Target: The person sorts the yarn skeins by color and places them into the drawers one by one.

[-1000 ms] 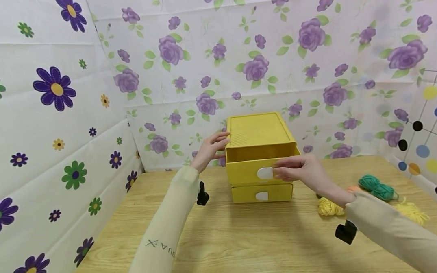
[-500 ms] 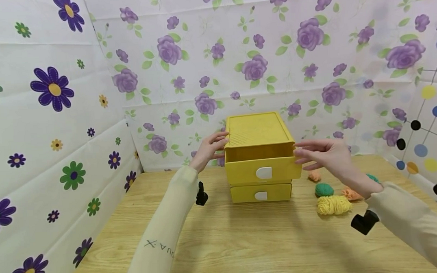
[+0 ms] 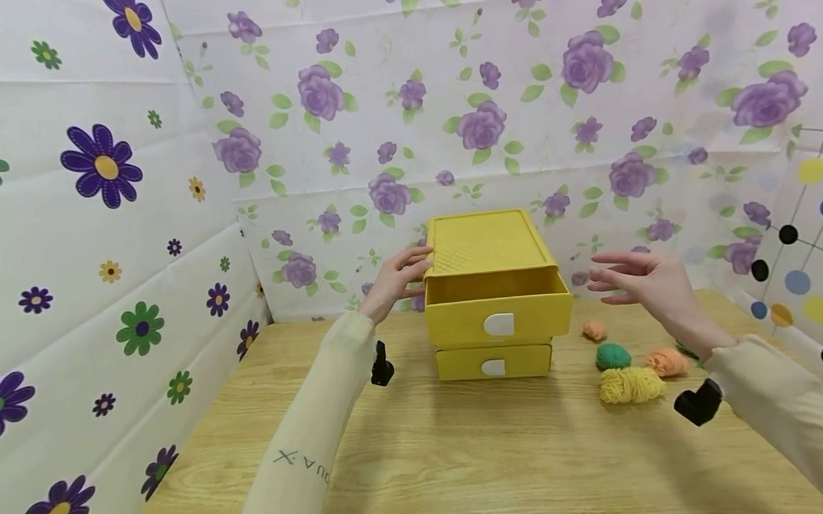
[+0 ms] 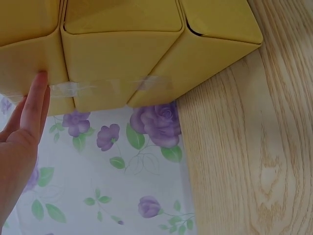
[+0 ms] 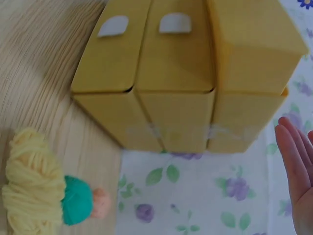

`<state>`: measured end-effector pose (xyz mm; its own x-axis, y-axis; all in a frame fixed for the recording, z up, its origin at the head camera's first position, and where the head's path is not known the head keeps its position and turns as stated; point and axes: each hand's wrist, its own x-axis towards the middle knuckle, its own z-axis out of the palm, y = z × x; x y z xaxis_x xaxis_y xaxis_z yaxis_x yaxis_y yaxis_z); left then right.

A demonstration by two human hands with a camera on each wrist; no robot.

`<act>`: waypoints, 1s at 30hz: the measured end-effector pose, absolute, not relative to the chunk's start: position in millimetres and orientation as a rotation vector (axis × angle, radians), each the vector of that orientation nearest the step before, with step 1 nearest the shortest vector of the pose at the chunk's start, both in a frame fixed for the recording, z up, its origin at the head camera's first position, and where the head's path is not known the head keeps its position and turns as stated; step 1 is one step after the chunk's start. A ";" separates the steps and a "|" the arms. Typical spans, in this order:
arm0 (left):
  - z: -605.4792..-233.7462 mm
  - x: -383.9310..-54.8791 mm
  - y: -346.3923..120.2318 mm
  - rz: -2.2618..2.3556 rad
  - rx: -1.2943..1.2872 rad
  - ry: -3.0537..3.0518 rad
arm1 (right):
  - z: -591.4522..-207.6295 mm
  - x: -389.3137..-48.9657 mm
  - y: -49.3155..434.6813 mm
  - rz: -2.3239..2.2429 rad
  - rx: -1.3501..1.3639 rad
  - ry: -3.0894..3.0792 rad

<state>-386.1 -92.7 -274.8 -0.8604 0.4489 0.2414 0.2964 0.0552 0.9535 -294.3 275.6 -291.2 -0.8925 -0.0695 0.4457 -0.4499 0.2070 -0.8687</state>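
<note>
A yellow drawer box (image 3: 490, 242) stands on the table, its top drawer (image 3: 463, 324) pulled out toward me and hollow inside as far as I can see. White tabs mark the drawer fronts; the right wrist view shows three stacked tiers. My left hand (image 3: 392, 285) rests its fingertips against the box's left side near the top. In the left wrist view, straight fingers (image 4: 35, 107) touch the yellow side wall. To the right of the box, apart from it, my right hand (image 3: 661, 284) hovers in the air with loosely extended fingers, holding nothing.
Right of the box lie a yellow yarn skein (image 3: 631, 385), a green yarn ball (image 3: 613, 356), an orange yarn bundle (image 3: 667, 361) and a smaller orange one (image 3: 595, 330). More green yarn is partly hidden behind my right wrist. Flowered sheets (image 3: 405, 119) wall the table's back and sides.
My right hand has let go of the top drawer's white tab, passed the drawer's right corner and moved right, away from the box. The left hand and the drawer look unmoved.
</note>
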 end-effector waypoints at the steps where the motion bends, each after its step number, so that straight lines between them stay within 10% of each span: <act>1: -274.6 -386.1 -92.4 1.927 0.777 2.188 | -294.1 -296.9 277.9 1.734 0.478 -2.182; 30: -274.7 -385.7 -91.4 1.940 0.734 2.182 | -370.8 -359.7 317.1 1.523 0.156 -2.633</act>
<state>-385.7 -91.4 -274.7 -0.8730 0.4361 0.2186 0.2682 0.0548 0.9618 -359.7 317.1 -370.8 -0.9902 -0.0404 0.1340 -0.1363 0.4960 -0.8575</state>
